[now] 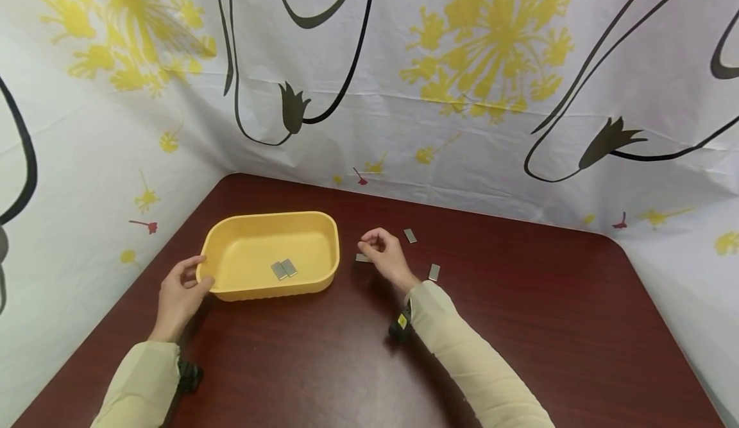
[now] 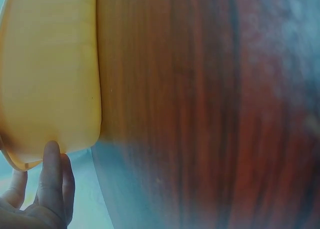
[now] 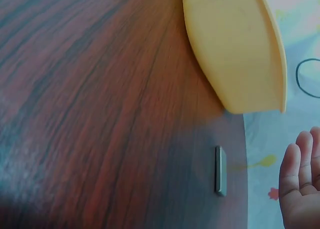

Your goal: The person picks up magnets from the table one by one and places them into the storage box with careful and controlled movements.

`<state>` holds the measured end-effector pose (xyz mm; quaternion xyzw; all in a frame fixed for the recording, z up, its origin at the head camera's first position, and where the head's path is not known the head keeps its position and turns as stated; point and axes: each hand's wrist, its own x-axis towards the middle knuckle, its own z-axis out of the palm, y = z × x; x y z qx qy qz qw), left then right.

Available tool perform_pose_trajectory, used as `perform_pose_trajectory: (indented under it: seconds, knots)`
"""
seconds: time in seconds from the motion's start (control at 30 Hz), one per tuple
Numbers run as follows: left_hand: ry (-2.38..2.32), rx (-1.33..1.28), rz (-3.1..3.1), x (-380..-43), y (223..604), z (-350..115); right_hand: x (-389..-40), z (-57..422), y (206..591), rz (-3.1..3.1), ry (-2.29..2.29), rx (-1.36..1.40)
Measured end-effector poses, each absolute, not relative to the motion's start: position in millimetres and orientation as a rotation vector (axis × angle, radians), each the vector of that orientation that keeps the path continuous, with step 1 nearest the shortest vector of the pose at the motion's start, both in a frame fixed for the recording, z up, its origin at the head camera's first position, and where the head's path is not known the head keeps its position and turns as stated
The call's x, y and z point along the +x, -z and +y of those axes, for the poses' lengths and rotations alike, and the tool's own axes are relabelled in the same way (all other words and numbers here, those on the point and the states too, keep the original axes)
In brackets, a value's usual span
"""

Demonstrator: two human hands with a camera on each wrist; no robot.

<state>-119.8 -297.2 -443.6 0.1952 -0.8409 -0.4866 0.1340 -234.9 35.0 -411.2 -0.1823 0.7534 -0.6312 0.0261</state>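
Observation:
A yellow plastic tub point(image 1: 271, 289) stands on the left part of the table, two small grey metal blocks point(image 1: 284, 269) lying together inside it. My left hand point(image 1: 178, 296) holds the tub's left end, thumb near the front corner and fingers at the rim. In the left wrist view, fingers point(image 2: 51, 174) touch the tub's outer wall point(image 2: 55, 89). To the tub's right, my right hand point(image 1: 388, 260) hovers over another grey block point(image 1: 362, 258), fingers loosely bent. The right wrist view shows that block point(image 3: 220, 171) on the table, apart from the fingers point(image 3: 290, 169); nothing shows in the hand.
Two more grey blocks lie near the right hand: one behind it point(image 1: 410, 235), one to its right point(image 1: 434, 272). The dark red-brown table point(image 1: 548, 325) meets a patterned cloth point(image 1: 369, 126) at its back and sides.

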Motion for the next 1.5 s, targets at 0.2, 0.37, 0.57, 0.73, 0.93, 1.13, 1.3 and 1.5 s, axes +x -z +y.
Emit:
perform_pose_trajectory:
  seconds: [0.2,0.37,0.57,0.73,0.93,1.13,1.3,1.5]
  knots:
    - [1.43,0.558,-2.444,-120,444,-298,-239,40,417,2.357,1.929,-0.483]
    - [1.428,0.562,-2.458,-121,444,-298,-249,45,433,2.347,1.927,-0.441]
    - [1.43,0.571,-2.456,-120,445,-299,-262,47,454,2.387,1.854,-0.388]
    - [1.431,0.571,-2.45,-121,446,-300,-264,48,458,2.454,1.722,-0.314]
    - [1.422,0.561,-2.456,-120,445,-299,-266,49,460,2.464,1.635,-0.25]
    - [1.404,0.556,-2.459,-119,444,-297,-270,51,464,2.434,1.6,-0.219]
    - [1.406,0.555,-2.457,-119,444,-297,-272,53,465,2.43,1.574,-0.188]
    - [1.408,0.55,-2.451,-120,445,-298,-273,52,466,2.43,1.577,-0.178]
